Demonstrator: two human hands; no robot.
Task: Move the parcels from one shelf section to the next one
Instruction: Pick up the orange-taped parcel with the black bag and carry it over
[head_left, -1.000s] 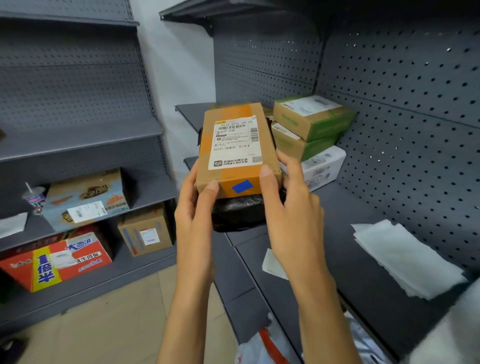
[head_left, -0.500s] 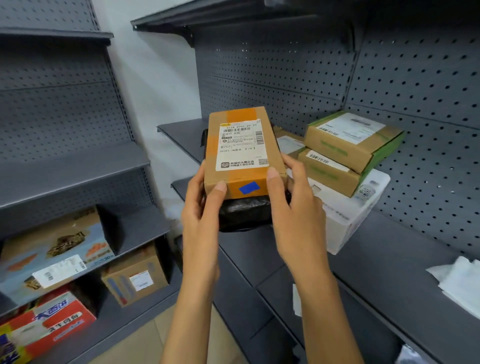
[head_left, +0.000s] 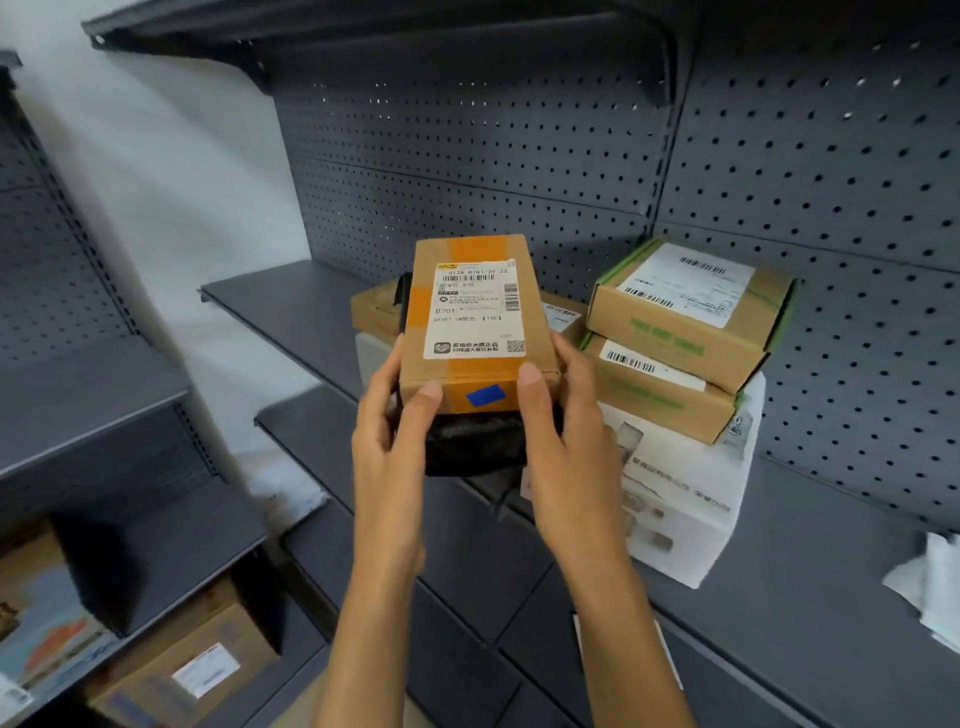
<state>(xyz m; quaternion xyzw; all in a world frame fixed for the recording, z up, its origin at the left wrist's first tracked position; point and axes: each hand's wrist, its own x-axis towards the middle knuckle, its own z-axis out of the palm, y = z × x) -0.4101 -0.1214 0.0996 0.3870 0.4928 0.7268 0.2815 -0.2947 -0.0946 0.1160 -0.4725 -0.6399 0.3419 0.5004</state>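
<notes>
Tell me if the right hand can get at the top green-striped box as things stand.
Probably not yet: the right hand and left hand both hold the orange-taped parcel. The green-striped box itself sits uncovered atop its stack.

Brown parcel (head_left: 475, 322) with orange tape, atop black bag (head_left: 472, 441)

Both hands (head_left: 483, 447) gripping cardboard parcel (head_left: 475, 325) over black bag (head_left: 475, 447), grey shelf (head_left: 810, 587)

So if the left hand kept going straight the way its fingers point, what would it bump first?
Probably the small brown box behind the held parcel. The left hand points up and toward the back of the shelf, but depth is hard to judge here.
</notes>
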